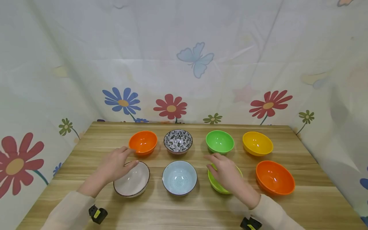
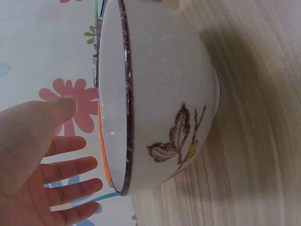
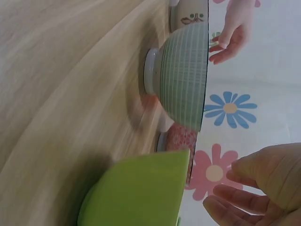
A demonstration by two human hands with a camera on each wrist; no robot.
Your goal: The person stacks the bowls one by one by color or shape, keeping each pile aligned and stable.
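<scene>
My left hand (image 1: 115, 165) hovers over the white bowl (image 1: 133, 180) with a dark rim; in the left wrist view its fingers (image 2: 70, 190) are spread and hold nothing. That bowl's outside carries a brown leaf pattern. Above the yellow-green bowl (image 1: 217, 184) is my right hand (image 1: 226, 170), fingers relaxed and free of anything, hiding part of the bowl. Between the hands stands a pale blue bowl (image 1: 179, 178) with rings inside. Just beyond my left fingertips sits an orange bowl (image 1: 143, 142).
In the back row stand a black-and-white patterned bowl (image 1: 178, 141), a green bowl (image 1: 219, 142) and a yellow bowl (image 1: 257, 143). A larger orange bowl (image 1: 275, 177) is at the right. The wooden table (image 1: 161, 214) meets a flowered cloth (image 1: 230, 89) behind.
</scene>
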